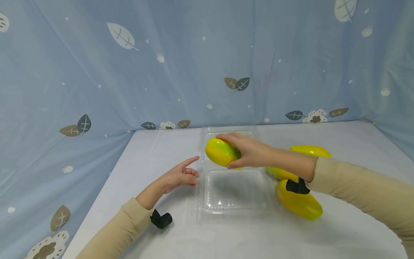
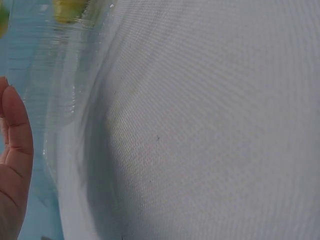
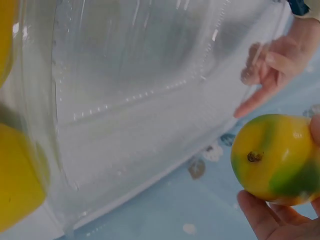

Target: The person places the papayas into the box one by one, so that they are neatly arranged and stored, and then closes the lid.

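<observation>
My right hand [image 1: 247, 149] grips a glossy yellow fruit with green patches [image 1: 221, 151], shaped like a mango or papaya, and holds it above a clear plastic clamshell box [image 1: 233, 208]. The right wrist view shows the fruit's brown stem end [image 3: 254, 157], with fingers curled around its side. The box lies opened out flat on the table, one half behind the other. Beside its left edge is my left hand [image 1: 181, 177], holding nothing, its index finger extended and the other fingers loosely bent. Whether it touches the plastic I cannot tell.
Right of the box lie several similar yellow fruits, including a long one [image 1: 300, 203] in front and another [image 1: 310, 150] at the back, partly hidden by my right forearm. A blue leaf-patterned cloth [image 1: 194, 64] hangs behind the white table [image 1: 355, 223].
</observation>
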{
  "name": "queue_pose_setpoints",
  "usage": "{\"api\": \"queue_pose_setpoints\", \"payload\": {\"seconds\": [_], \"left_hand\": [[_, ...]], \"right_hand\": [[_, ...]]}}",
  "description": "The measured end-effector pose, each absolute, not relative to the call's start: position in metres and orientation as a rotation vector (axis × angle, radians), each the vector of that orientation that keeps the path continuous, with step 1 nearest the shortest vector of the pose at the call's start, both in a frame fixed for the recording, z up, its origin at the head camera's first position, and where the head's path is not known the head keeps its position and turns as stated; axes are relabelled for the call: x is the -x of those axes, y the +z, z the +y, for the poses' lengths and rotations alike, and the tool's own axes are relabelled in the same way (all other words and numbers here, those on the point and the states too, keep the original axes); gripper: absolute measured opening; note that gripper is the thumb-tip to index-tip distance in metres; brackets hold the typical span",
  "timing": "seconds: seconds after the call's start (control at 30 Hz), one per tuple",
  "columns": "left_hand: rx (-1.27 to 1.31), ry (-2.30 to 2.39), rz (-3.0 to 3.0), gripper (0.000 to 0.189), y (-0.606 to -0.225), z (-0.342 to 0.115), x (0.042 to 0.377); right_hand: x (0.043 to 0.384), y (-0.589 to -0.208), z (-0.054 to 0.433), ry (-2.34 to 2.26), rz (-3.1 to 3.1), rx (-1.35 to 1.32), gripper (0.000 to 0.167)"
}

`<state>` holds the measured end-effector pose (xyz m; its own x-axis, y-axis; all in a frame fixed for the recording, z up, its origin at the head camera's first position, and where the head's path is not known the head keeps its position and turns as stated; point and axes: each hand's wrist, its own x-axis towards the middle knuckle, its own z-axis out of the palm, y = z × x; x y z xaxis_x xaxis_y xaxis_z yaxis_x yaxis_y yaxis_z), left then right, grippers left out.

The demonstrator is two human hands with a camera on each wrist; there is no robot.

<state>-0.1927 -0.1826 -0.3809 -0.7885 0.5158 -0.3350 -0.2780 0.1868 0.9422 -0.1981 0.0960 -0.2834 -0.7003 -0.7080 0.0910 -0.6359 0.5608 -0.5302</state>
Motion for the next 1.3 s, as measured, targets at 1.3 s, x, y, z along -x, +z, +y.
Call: {"api": "queue_pose_setpoints", "payload": {"seconds": [1.3], "left_hand": [[-0.223, 1.662, 1.836, 0.081, -0.378, -0.184, 0.194]], "right_hand": [[0.207, -0.343, 0.052, -0.676, 2.676, 1.090, 0.080]]}}
